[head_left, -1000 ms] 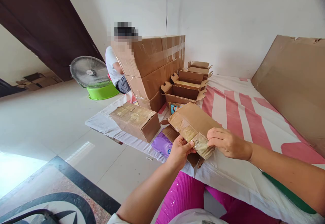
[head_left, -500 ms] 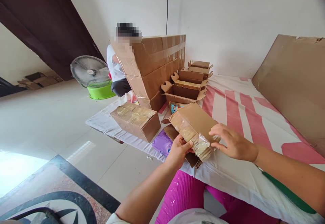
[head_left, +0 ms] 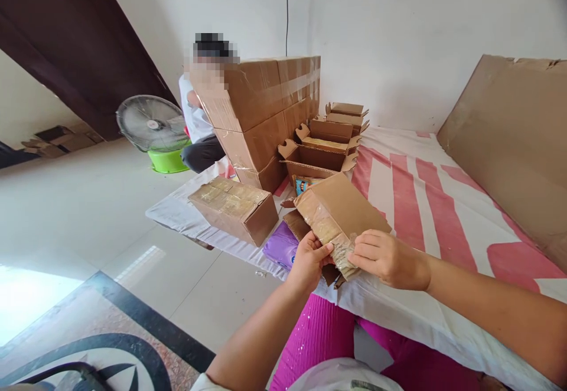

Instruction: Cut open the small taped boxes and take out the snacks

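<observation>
At the worktop's (head_left: 411, 314) near edge, the left hand (head_left: 310, 258) grips one cardboard box (head_left: 348, 202) and the right hand (head_left: 387, 258) seems to pinch its crumpled tape (head_left: 340, 250), apparently unfinished, beside one purple packet (head_left: 280, 246). Toward the left corner, one taped box (head_left: 228, 205) looks done; beyond, one blue packet (head_left: 303, 185) and at least four open boxes (head_left: 308, 170) run toward the far edge.

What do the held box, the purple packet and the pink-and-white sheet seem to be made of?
Held box: matte brown cardboard, by its stiff panels and creased edges; glossy patches look like clear plastic tape.
Purple packet: probably smooth plastic film, by its slight sheen.
Pink-and-white sheet: seemingly matte cloth, as it wrinkles and drapes over the edge.
</observation>
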`<state>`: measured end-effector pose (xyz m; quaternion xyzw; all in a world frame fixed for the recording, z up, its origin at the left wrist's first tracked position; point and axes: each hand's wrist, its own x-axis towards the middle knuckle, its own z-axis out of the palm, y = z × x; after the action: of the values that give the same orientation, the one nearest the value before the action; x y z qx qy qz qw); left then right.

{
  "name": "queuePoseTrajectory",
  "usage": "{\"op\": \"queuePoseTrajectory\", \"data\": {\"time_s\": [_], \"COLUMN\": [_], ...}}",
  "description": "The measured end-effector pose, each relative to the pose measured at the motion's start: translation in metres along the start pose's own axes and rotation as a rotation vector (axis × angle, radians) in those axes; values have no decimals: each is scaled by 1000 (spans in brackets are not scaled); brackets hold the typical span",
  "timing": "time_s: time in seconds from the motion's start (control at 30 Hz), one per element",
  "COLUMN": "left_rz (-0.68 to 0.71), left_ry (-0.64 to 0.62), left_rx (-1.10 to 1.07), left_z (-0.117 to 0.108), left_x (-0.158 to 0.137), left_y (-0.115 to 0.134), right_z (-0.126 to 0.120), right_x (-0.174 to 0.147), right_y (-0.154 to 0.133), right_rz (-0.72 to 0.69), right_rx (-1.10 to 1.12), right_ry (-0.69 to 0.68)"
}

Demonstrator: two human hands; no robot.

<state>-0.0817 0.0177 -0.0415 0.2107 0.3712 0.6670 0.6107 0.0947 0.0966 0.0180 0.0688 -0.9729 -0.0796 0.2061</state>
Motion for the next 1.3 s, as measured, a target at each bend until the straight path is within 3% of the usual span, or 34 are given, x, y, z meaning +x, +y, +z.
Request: {"op": "queuePoseTrajectory", "data": {"time_s": [0.27,0.37,0.43,0.63,0.73,0.8,0.93,1.07,1.2,1.3], "left_rz": [22,147,185,154,162,192,256,227,259,307], "left_ry": [48,170,170,50,-9,-114,-376,-598,-689,-702], "left_rx": [3,-1,23,37,56,79,168,243,372,495], "left_z": [-10,-23,-28,-17,-10,-5,10,28,39,41], "left_x": [3,5,4,-1,-3,-5,-9,-8,-3,-3], "left_y": [2,17,24,24,22,23,20,7,-8,-9], "right_z": [-4,-7,-11,-17,-9,1,23,46,58,53], "right_x": [-10,-31,-43,-56,-68,-78,-87,-82,-73,-64], "right_y": [-11,-5,-1,2,-3,-9,-35,-58,-53,-37], "right_rz": [34,148,276,680,861,956,1046,1138,1348,1373], "right_rx": [-4,76,132,207,265,341,434,423,415,428], "right_ry": [-132,-133,-90,128,224,262,267,257,364,425]}}
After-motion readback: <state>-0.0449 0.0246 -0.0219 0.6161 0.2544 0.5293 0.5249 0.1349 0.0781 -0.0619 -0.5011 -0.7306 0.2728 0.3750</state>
